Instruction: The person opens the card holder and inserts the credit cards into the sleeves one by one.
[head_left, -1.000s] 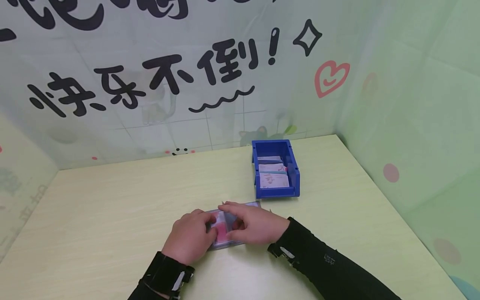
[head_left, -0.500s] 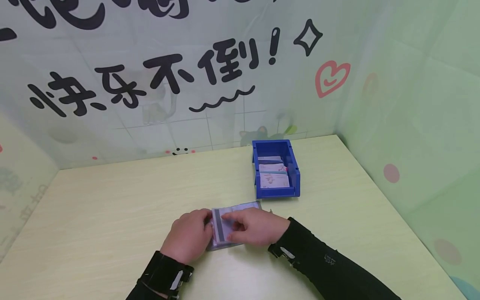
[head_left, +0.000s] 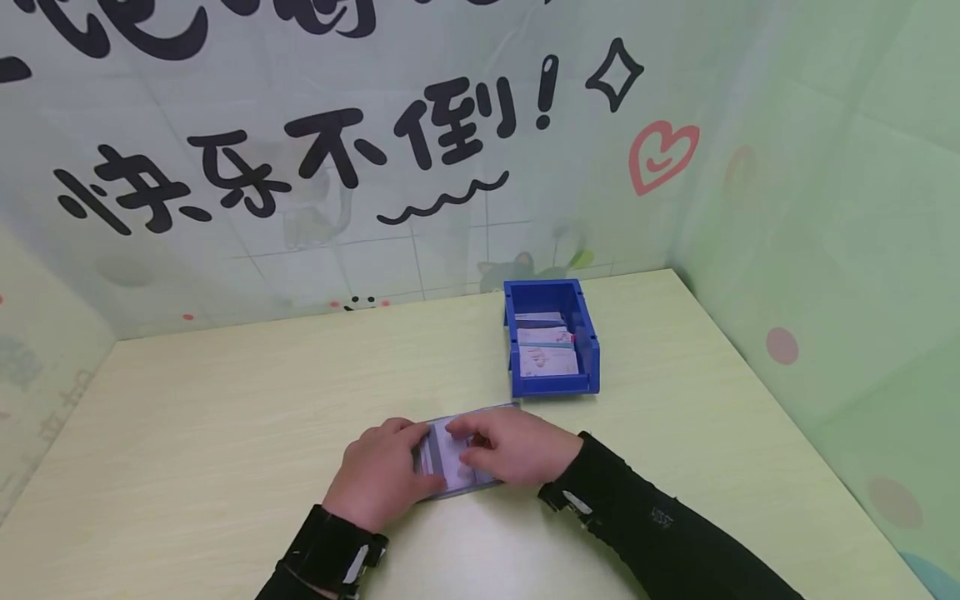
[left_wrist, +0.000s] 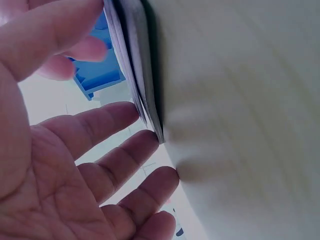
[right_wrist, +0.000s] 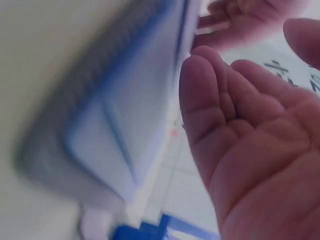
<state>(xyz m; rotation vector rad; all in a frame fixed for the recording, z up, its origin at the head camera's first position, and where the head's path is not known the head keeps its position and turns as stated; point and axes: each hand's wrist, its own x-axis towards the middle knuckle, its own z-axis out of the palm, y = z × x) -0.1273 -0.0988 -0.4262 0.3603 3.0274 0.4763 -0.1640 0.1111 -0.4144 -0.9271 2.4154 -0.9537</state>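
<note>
A small flat booklet of clear, card-like pages [head_left: 454, 465] lies on the table between both hands, showing pale lavender with a grey strip near its left side. My left hand [head_left: 378, 473] rests at the left end, thumb and forefinger over the page. In the left wrist view its fairly straight fingers touch the edge of the layered booklet [left_wrist: 134, 50]. Over the right part is my right hand [head_left: 517, 446], its thumb and forefinger apart with nothing seen between them. The right wrist view shows the booklet [right_wrist: 132, 115] blurred, beside the right hand's fingers.
Behind the booklet, slightly right, stands a blue open-front bin [head_left: 555, 385] holding several stacked cards [head_left: 547, 360]. The light wooden table [head_left: 225, 433] meets a printed cloth backdrop [head_left: 337, 250] at the back and a green one [head_left: 840, 250] on the right.
A pink page showed at first; a lavender page with a grey strip then came up and now lies flat under the left thumb. The right hand has lifted slightly away.
</note>
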